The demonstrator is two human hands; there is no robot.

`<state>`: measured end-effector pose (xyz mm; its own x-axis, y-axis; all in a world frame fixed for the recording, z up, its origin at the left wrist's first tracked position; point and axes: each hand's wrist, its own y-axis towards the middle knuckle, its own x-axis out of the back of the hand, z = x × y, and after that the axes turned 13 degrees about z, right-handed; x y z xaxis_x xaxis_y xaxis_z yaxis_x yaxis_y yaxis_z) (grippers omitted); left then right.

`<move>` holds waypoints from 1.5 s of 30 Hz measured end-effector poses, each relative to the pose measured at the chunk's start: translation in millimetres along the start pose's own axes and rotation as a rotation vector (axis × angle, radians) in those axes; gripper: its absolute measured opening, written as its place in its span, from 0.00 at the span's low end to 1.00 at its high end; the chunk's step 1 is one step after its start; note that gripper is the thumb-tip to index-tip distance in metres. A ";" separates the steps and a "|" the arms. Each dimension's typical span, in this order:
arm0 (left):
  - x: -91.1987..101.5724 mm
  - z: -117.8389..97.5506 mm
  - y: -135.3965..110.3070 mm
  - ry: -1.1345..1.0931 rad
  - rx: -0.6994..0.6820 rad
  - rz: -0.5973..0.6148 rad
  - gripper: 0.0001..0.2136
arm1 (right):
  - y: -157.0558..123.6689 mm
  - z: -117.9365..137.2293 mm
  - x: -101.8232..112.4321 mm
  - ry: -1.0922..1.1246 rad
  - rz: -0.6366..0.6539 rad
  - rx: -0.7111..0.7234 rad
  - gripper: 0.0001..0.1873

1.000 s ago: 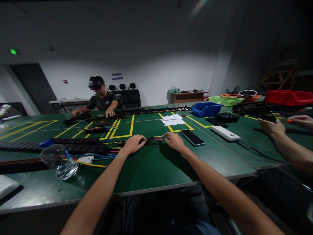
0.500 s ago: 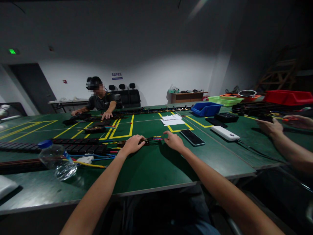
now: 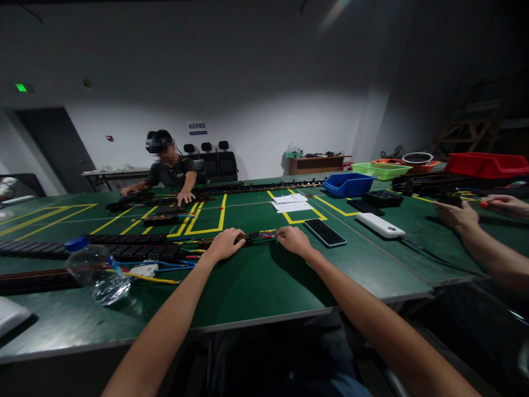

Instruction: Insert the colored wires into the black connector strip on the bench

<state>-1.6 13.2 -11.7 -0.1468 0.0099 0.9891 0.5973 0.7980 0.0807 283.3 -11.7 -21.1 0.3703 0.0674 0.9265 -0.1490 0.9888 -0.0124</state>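
My left hand [image 3: 225, 243] rests curled over a dark strip-shaped part [image 3: 247, 238] with coloured wires lying on the green table [image 3: 256, 281]. My right hand [image 3: 294, 239] pinches the coloured wire ends [image 3: 268, 234] at the strip's right end. Both arms reach forward from the table's near edge. A black phone [image 3: 325, 232] lies just right of my right hand.
A water bottle [image 3: 97, 269] lies at the left beside long black strips [image 3: 124, 246]. A white power bank [image 3: 381, 225], a blue bin [image 3: 348, 183], papers [image 3: 291, 203] and red and green trays sit right. One person sits across; another person's arms [image 3: 483, 242] work at right.
My right hand has shifted slightly left and closed onto the wire ends. My left hand stays on the strip. The person across moved a hand a little.
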 end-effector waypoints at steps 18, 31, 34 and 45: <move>2.9 -3.5 -2.0 0.006 0.017 0.015 0.16 | -0.6 -0.3 -2.1 -0.069 0.120 -0.003 0.25; 2.2 -1.6 -1.4 -0.005 0.012 0.012 0.16 | -3.8 3.2 2.5 -0.034 0.044 -0.004 0.15; 1.2 -0.8 -1.0 0.010 0.006 0.002 0.16 | -3.4 3.7 2.0 -0.035 0.032 -0.008 0.15; 2.6 -2.0 -2.0 0.004 0.005 0.009 0.16 | -2.0 1.3 -2.0 -0.072 0.095 0.009 0.24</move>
<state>-1.7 10.4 -9.0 -0.1386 0.0149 0.9902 0.5944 0.8010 0.0712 281.7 -14.0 -22.5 0.2877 0.1507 0.9458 -0.1882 0.9772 -0.0984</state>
